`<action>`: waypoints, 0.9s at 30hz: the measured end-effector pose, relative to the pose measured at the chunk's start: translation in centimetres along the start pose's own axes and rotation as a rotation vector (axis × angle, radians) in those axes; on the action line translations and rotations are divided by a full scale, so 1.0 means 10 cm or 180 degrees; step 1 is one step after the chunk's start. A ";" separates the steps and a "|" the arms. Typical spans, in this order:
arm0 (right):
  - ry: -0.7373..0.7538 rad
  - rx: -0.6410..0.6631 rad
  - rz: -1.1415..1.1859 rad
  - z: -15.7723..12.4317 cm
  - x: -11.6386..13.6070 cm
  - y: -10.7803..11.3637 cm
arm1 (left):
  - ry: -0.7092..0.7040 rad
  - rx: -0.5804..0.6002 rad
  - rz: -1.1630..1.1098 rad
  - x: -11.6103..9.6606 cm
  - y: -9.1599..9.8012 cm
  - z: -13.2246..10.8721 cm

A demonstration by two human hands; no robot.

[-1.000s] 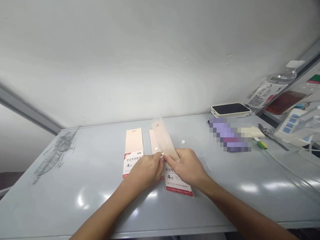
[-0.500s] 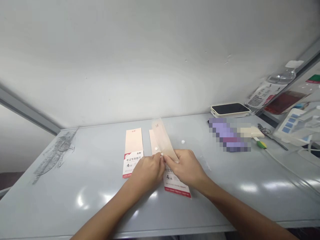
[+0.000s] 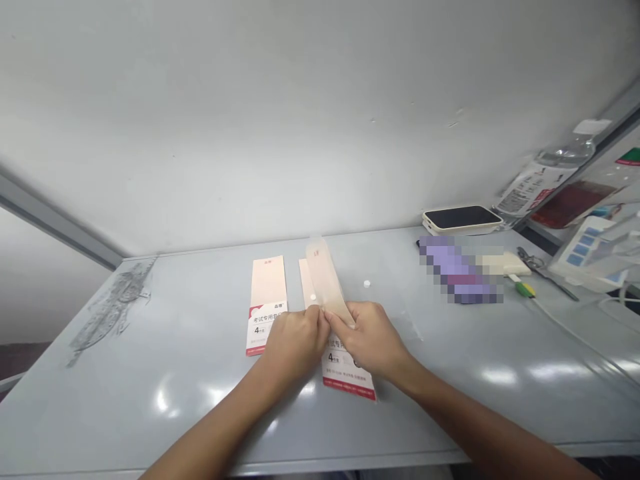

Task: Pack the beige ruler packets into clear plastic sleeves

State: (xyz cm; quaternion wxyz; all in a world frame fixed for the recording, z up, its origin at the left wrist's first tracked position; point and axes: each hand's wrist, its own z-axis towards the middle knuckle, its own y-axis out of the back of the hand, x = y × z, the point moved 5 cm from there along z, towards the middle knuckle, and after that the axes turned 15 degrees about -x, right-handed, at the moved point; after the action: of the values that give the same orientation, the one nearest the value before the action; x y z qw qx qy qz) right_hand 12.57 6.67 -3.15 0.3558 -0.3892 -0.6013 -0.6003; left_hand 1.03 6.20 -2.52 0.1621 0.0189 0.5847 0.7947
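now peach paper strip point(image 3: 324, 277) pinched between left hand point(image 3: 295, 343) and right hand point(image 3: 370, 339)

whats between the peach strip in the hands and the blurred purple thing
Head view: a small white disc lies on the grey tabletop between the peach strip and the blurred purple thing.

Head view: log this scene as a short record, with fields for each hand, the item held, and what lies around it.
Item held: translucent peach strip, tilted
Left hand: pinching the strip's lower end
Right hand: pinching the same end
Under hands: printed packet
Left of hands: second printed packet
Surface: grey table
Far right: phone in cream case; plastic water bottle
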 end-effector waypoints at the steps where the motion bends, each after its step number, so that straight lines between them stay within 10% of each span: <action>1: -0.0091 0.0011 0.0090 0.00 -0.01 -0.01 | 0.0104 -0.0026 -0.0020 0.01 0.02 0.01; 13: -0.0357 0.0152 0.1283 0.15 0.08 0.14 | 0.1241 -0.0482 -0.1106 0.35 0.15 0.15; 21: -0.0117 0.0255 0.1557 0.20 0.08 0.13 | 0.1321 -0.0303 -0.3570 0.12 0.12 0.14; 27: 0.0091 0.0506 0.1471 0.26 0.10 0.15 | 0.1342 -0.0449 -0.3266 0.22 0.16 0.20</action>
State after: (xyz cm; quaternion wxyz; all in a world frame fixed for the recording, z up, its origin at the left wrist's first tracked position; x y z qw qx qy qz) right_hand 13.54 9.28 -1.63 0.5216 -0.4788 -0.5365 -0.4592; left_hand -1.03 8.27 -0.71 0.4086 -0.4383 0.4840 0.6377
